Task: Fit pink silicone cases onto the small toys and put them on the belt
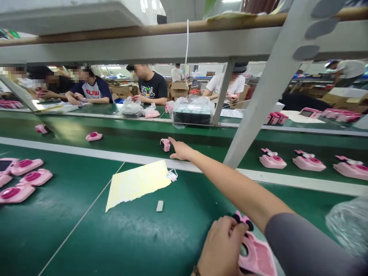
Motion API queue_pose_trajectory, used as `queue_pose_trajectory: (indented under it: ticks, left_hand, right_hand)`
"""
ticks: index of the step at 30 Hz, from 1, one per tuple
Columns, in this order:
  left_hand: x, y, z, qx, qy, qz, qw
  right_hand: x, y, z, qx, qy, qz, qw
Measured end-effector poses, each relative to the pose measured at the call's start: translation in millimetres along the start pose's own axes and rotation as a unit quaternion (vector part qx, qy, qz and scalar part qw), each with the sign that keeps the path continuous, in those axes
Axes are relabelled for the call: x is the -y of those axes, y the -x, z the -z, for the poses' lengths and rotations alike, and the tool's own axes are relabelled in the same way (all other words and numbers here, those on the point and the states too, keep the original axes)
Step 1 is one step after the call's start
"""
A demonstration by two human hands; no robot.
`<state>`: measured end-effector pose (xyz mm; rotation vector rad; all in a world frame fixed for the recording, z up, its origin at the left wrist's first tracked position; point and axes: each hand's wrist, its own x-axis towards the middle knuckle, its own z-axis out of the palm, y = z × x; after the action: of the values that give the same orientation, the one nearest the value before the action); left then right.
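Note:
My left hand (220,245), low in the view, is closed around a pink toy camera shell (260,255). A pink bow with black round ears tops this shell, and its round lens hole shows beside my fingers. My right hand (181,150) stretches across to the green conveyor belt, index finger and thumb apart. Right at its fingertips stands a small pink camera part (165,145); whether they touch I cannot tell. On the table before me lie a torn yellow paper sheet (136,184), a small white tag (172,175) and a pale grey block (160,206).
More pink cameras (93,136) sit along the belt, some with bows (273,159) at right. Several pink camera bodies (31,176) lie at left. A slanted metal post (261,84) rises beyond my right arm. Clear plastic (349,222) lies at right. People work across the belt.

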<state>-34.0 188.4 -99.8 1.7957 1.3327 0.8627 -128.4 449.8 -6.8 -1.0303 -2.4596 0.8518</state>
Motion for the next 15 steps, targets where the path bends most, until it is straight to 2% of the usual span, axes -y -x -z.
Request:
queue_pose_trajectory:
  ticks: [2, 4, 7, 9, 12, 13, 15]
  left_hand:
    - [11, -7, -11.5, 0.002, -0.01, 0.101, 0.995]
    - [19, -15, -19.7, -0.005, -0.002, 0.194, 0.981]
    - [24, -21, -25.2, -0.017, 0.034, 0.247, 0.968]
    - [23, -21, -24.6, -0.022, 0.044, 0.249, 0.967]
    - [14, -14, -17.1, -0.026, 0.016, 0.241, 0.97]
    - [10, -10, -12.9, -0.026, -0.004, 0.206, 0.978]
    - [0, -4, -2.7, -0.026, -0.047, 0.095, 0.994]
  right_hand:
    - [-5, -34, -15, 0.011, -0.002, -0.012, 1.0]
    - [-11, -57, -26, 0.022, -0.01, -0.017, 1.0]
    - [-20, -74, -32, 0.03, -0.024, -0.024, 0.999]
    - [-24, -74, -33, 0.024, -0.029, -0.029, 0.999]
    - [-26, -58, -29, -0.007, -0.033, -0.026, 0.999]
    - [-26, -49, -26, -0.019, -0.036, -0.024, 0.999]
    - [-25, -23, -18, -0.04, -0.047, -0.018, 0.998]
